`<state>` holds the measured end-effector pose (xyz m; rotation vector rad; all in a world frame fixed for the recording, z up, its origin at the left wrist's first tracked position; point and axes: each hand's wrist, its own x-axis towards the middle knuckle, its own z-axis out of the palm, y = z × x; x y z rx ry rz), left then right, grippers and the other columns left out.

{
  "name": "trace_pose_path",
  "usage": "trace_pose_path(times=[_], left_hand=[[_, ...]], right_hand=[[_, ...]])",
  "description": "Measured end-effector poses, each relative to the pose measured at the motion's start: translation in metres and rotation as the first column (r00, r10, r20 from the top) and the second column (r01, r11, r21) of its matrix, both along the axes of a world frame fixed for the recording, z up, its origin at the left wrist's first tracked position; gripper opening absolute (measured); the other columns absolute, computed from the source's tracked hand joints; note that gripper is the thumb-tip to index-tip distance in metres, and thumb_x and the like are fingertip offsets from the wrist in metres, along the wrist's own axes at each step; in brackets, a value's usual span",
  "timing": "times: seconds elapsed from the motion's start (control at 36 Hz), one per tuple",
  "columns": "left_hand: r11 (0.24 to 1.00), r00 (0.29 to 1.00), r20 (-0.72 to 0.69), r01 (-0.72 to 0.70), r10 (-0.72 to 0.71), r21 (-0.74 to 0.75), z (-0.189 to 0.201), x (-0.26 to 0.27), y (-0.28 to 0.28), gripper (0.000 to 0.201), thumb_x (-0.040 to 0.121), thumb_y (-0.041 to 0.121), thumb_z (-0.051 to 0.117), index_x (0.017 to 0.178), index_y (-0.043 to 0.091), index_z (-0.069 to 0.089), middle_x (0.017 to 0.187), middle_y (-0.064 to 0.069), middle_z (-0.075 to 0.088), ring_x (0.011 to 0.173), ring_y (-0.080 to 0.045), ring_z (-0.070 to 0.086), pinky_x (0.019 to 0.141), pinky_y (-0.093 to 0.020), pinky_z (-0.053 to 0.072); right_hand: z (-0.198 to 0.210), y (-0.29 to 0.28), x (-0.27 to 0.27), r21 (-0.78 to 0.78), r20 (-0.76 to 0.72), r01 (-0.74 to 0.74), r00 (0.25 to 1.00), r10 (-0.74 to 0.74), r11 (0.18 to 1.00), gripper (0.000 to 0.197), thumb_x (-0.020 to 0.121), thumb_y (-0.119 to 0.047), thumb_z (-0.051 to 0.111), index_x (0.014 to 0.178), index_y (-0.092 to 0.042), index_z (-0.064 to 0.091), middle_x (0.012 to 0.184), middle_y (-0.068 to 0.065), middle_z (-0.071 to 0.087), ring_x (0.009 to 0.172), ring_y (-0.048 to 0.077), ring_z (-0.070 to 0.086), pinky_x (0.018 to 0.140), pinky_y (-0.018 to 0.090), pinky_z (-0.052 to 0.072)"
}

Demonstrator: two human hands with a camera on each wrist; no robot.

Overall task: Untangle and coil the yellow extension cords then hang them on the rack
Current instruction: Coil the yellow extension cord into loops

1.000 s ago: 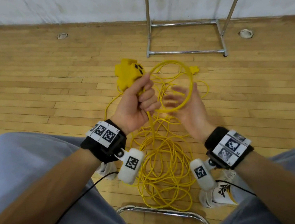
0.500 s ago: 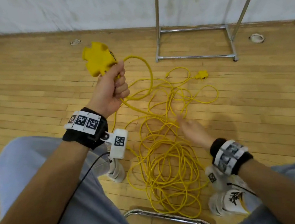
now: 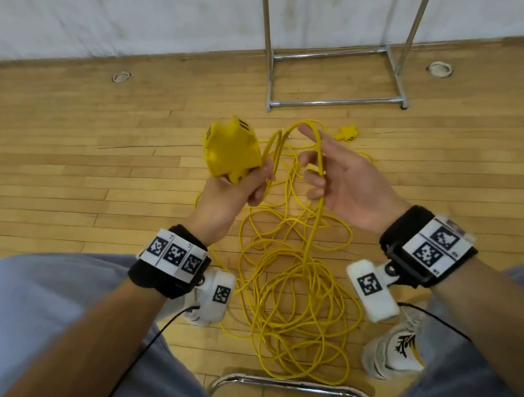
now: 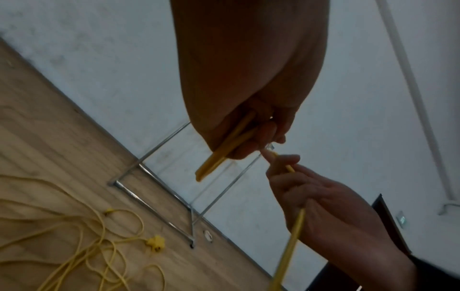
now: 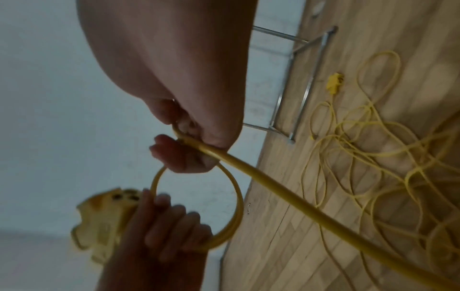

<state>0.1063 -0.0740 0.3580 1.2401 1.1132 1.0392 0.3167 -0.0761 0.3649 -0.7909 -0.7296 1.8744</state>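
Observation:
My left hand (image 3: 255, 182) grips the yellow socket block (image 3: 230, 149) together with two loops of the yellow cord (image 3: 277, 143); in the left wrist view those loops (image 4: 224, 153) poke out from my curled fingers. My right hand (image 3: 313, 168) is raised beside it, fingers curled round a strand of cord (image 5: 273, 189) that runs down to the tangled pile (image 3: 295, 279) on the floor between my feet. The cord's yellow plug (image 3: 347, 133) lies on the floor beyond my hands, near the rack's base (image 3: 334, 103).
The chrome rack stands against the white wall ahead. A chrome chair rail (image 3: 296, 389) crosses the bottom edge between my grey-trousered knees. A white shoe (image 3: 396, 353) sits right of the pile. Round floor fittings (image 3: 121, 76) (image 3: 440, 68) are set in the wood floor.
My right hand dropped to the pile, then came back up with a length of cord beside my left hand. My left hand swung left and returned, still gripping the socket block.

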Motion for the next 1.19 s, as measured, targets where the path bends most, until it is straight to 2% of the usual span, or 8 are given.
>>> trace_pose_path(times=[0.31, 0.39, 0.47, 0.64, 0.75, 0.89, 1.06, 1.19], left_hand=[[0.991, 0.96, 0.264, -0.063, 0.093, -0.122, -0.006, 0.028, -0.013, 0.02, 0.101, 0.018, 0.061, 0.106, 0.0, 0.067, 0.059, 0.001, 0.046, 0.056, -0.011, 0.04, 0.057, -0.027, 0.033], [0.993, 0.966, 0.244, -0.061, 0.085, -0.105, -0.007, 0.029, -0.013, 0.018, 0.103, 0.023, 0.06, 0.094, 0.008, 0.064, 0.068, -0.005, 0.053, 0.056, -0.015, 0.043, 0.058, -0.03, 0.036], [0.992, 0.96, 0.27, -0.04, 0.072, -0.119, -0.008, 0.03, -0.013, 0.022, 0.101, 0.027, 0.062, 0.101, 0.005, 0.061, 0.075, -0.006, 0.054, 0.058, -0.016, 0.045, 0.056, -0.028, 0.038], [0.971, 0.927, 0.371, 0.041, 0.05, -0.234, -0.005, 0.033, -0.014, 0.033, 0.105, 0.032, 0.053, 0.114, 0.004, 0.067, 0.088, -0.004, 0.062, 0.072, -0.013, 0.054, 0.059, -0.024, 0.043], [0.954, 0.91, 0.408, 0.058, 0.07, -0.293, -0.002, 0.031, -0.007, 0.029, 0.104, 0.035, 0.054, 0.098, 0.008, 0.063, 0.097, -0.005, 0.064, 0.086, -0.017, 0.061, 0.079, -0.031, 0.051], [0.925, 0.809, 0.552, 0.03, 0.2, -0.378, 0.017, 0.028, 0.004, 0.035, 0.106, 0.035, 0.048, 0.078, 0.014, 0.052, 0.076, 0.0, 0.07, 0.089, -0.015, 0.069, 0.085, -0.027, 0.057], [0.924, 0.706, 0.626, -0.107, 0.331, -0.368, 0.036, 0.014, 0.03, 0.035, 0.106, 0.035, 0.05, 0.078, 0.014, 0.054, 0.068, 0.0, 0.067, 0.075, -0.013, 0.074, 0.069, -0.022, 0.061], [0.924, 0.699, 0.615, -0.196, 0.366, -0.327, 0.045, -0.006, 0.053, 0.03, 0.106, 0.034, 0.051, 0.082, 0.016, 0.054, 0.062, 0.005, 0.062, 0.049, -0.004, 0.057, 0.048, -0.018, 0.049]], right_hand=[[-0.01, -0.024, -0.026, 0.526, 0.62, -0.095, 0.723, -0.305, 0.845, 0.047, 0.112, -0.02, 0.04, 0.157, -0.034, 0.033, 0.063, -0.012, 0.04, 0.058, 0.01, 0.031, 0.057, 0.024, 0.032], [-0.012, -0.029, -0.029, 0.59, 0.669, -0.122, 0.627, -0.399, 0.798, 0.045, 0.111, -0.019, 0.045, 0.156, -0.028, 0.041, 0.112, -0.032, 0.063, 0.081, -0.01, 0.059, 0.075, 0.009, 0.042], [-0.013, -0.033, -0.034, 0.632, 0.677, -0.132, 0.573, -0.462, 0.763, 0.044, 0.11, -0.021, 0.048, 0.154, -0.028, 0.046, 0.136, -0.012, 0.065, 0.117, 0.0, 0.065, 0.093, 0.025, 0.055], [-0.014, -0.037, -0.038, 0.642, 0.741, -0.226, 0.428, -0.517, 0.732, 0.067, 0.109, -0.023, 0.05, 0.165, -0.029, 0.014, 0.081, -0.023, 0.061, 0.061, -0.002, 0.059, 0.057, 0.011, 0.039], [-0.019, -0.04, -0.042, 0.629, 0.737, -0.195, 0.457, -0.497, 0.753, 0.083, 0.106, -0.021, 0.054, 0.159, -0.035, -0.008, 0.081, -0.031, 0.039, 0.063, -0.019, 0.051, 0.059, 0.006, 0.039], [-0.03, -0.044, -0.042, 0.603, 0.727, -0.128, 0.496, -0.475, 0.788, 0.068, 0.102, -0.028, 0.062, 0.152, -0.024, 0.016, 0.075, -0.002, 0.051, 0.056, 0.011, 0.052, 0.052, 0.031, 0.043], [-0.041, -0.057, -0.04, 0.257, 0.723, -0.276, 0.69, 0.005, 0.926, 0.024, 0.102, -0.045, 0.054, 0.119, -0.033, 0.043, 0.076, 0.008, 0.055, 0.056, 0.01, 0.054, 0.05, 0.029, 0.051], [-0.074, -0.065, -0.033, 0.189, 0.647, -0.395, 0.739, 0.189, 0.899, 0.05, 0.1, -0.054, 0.034, 0.096, -0.008, 0.053, 0.061, 0.002, 0.047, 0.053, 0.019, 0.044, 0.055, 0.031, 0.046]])
